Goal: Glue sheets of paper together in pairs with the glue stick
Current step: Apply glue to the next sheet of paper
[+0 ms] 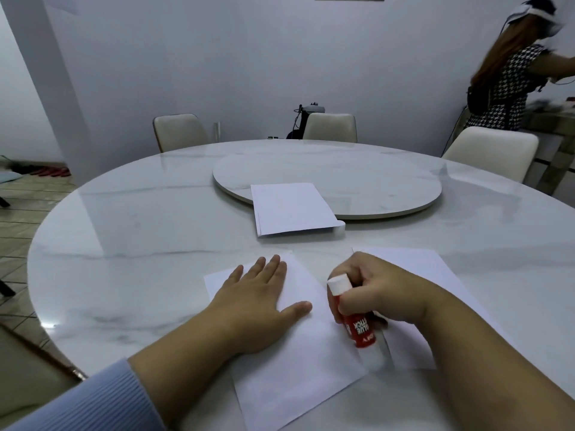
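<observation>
On the near edge of the round marble-patterned table (140,213), a white sheet of paper (298,377) lies flat and slightly turned, smooth and unwrinkled. Pressed onto this sheet is the left hand (258,303), palm down with fingers spread wide, a ribbed pale-blue sleeve (102,402) pushed up its forearm. At the sheet's right edge, the right hand (379,290) is curled tight around a cylindrical glue stick (354,318) with a red label and a white end pointing up; its lower end sits against the sheet's right margin. Just right of the sheet, under the right wrist, lies a second sheet (441,275), overlapped by the first. Beyond the sheet, a thin stack of paper (292,208) rests half on a glossy round turntable (389,185), its near edge overhanging the rim. Farther off, cream padded chairs (331,127) ring the table, and a person in a houndstooth dress (504,88) stands at the far right.
</observation>
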`<action>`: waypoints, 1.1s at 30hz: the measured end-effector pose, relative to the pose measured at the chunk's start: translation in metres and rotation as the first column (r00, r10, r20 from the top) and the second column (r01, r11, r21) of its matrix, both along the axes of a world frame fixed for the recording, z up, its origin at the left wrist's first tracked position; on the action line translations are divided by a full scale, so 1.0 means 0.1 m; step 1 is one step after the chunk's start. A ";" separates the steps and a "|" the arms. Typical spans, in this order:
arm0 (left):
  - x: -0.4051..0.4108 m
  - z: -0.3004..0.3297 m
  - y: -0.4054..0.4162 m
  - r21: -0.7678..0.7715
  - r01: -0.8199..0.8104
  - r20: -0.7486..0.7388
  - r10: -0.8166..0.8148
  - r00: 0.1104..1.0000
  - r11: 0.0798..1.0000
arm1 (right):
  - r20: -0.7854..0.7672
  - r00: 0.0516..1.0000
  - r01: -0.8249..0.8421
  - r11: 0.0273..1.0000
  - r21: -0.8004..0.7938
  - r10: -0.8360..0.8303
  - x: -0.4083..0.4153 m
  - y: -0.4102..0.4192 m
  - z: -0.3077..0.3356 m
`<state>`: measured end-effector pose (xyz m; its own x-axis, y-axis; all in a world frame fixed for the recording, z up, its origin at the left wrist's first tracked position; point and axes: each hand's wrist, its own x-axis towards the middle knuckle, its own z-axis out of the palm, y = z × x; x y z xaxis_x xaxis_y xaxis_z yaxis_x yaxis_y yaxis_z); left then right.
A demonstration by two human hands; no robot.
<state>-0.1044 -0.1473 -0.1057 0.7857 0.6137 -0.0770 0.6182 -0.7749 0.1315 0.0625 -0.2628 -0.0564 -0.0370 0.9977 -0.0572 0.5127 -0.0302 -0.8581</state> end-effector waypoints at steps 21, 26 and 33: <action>0.01 0.16 -0.13 -0.084 0.100 0.005 -0.100 0.995 0.991 | -0.349 0.833 0.550 0.709 0.441 -0.429 0.05 0.21 -0.20; 0.00 0.05 -0.18 -0.017 0.066 -0.012 -0.066 0.998 0.998 | -0.163 0.889 0.456 0.800 0.390 -0.427 -0.02 0.28 -0.30; 0.00 0.12 -0.15 -0.052 0.067 -0.046 -0.069 0.997 0.996 | -0.099 0.925 0.377 0.844 0.381 -0.368 -0.04 0.18 -0.17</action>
<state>-0.1042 -0.1623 -0.0938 0.8203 0.5534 -0.1446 0.5707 -0.8085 0.1433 0.0587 -0.2444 -0.0738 0.3451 0.8781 0.3314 0.5116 0.1200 -0.8508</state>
